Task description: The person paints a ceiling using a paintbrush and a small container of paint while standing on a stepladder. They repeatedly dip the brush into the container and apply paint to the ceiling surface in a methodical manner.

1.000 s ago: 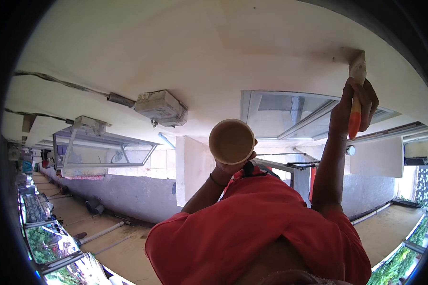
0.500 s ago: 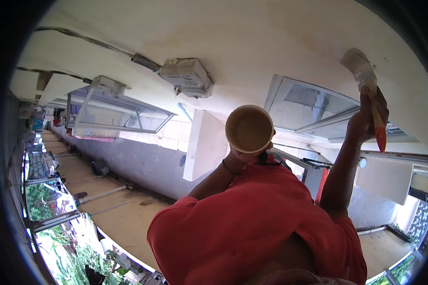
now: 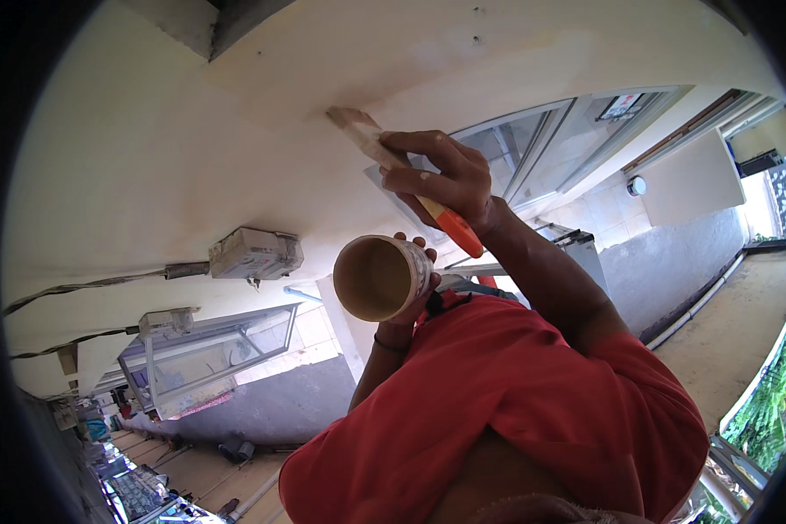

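Observation:
My right hand grips a flat paintbrush with an orange-tipped handle. Its pale bristles meet the cream wall, beside a darker, damp-looking patch. Lower down, my left hand is wrapped around a round tub, with fingertips showing over its far side. The tub is tilted so that its mouth faces me; inside it looks beige, and I cannot tell how full it is.
A meter box with a cable is fixed to the wall on the left. Below it is a smaller box near an open window sash. Another window lies behind my right hand.
My right hand has brought the brush from the far right leftward across the wall, nearer the tub. The view has turned, and the tub and meter box now appear lower and farther left.

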Demonstrator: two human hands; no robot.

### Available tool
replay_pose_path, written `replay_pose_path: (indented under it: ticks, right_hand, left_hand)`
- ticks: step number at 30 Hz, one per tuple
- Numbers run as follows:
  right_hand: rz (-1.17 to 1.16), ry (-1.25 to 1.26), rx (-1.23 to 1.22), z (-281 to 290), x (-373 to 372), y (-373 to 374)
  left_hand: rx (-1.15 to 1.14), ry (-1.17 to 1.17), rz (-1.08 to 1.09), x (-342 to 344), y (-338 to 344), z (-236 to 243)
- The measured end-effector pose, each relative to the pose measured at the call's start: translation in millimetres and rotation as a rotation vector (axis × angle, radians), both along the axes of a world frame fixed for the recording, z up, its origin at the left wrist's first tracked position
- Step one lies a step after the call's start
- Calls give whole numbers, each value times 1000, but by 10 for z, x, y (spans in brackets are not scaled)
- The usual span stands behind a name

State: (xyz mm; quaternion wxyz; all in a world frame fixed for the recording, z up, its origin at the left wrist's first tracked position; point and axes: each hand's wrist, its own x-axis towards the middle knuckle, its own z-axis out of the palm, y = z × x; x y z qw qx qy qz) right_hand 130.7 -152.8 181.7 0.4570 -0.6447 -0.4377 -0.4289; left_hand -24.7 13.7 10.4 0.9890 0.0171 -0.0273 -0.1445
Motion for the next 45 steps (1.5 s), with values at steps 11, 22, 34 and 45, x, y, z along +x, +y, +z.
replay_pose_path:
  ticks: [11,22,34,45]
  right_hand:
    - [-871,-21,90,-422,803,-2259]
    - [-386,48,83,-153,257,-877]
    - [-636,215,665,-234,1127,-2823]
    - [-124,4,-1,-120,212,-590]
  left_hand:
    - [-16,-54,-8,-38,120,60]
    - [14,-96,-133,154,-158,223]
    - [-8,-102,-104,120,-142,198]
    - [25,-62,-205,337,-253,195]
